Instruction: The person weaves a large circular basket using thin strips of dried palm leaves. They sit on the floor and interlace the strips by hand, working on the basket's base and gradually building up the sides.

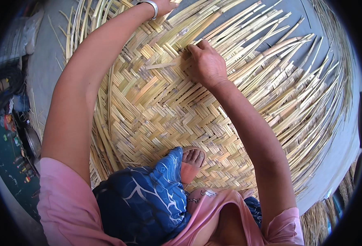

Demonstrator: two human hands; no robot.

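Note:
A large mat of split reed strips, woven in a zigzag pattern, spreads beneath both arms. Its loose strip ends fan out toward the far and right sides. At the top edge my left hand, a silver bangle on its wrist, is partly cut off by the picture; its visible fingers close on a pale reed strip. Closer in, my right hand is curled low over the weave, thumb and forefinger pinching a reed strip at the woven border. A short loose strip lies across the weave left of it.
My sandalled foot rests on the mat, beside blue patterned cloth over my leg. Grey floor surrounds the mat. Assorted household items and a metal pan stand at the left. Bundled stalks lie at the lower right.

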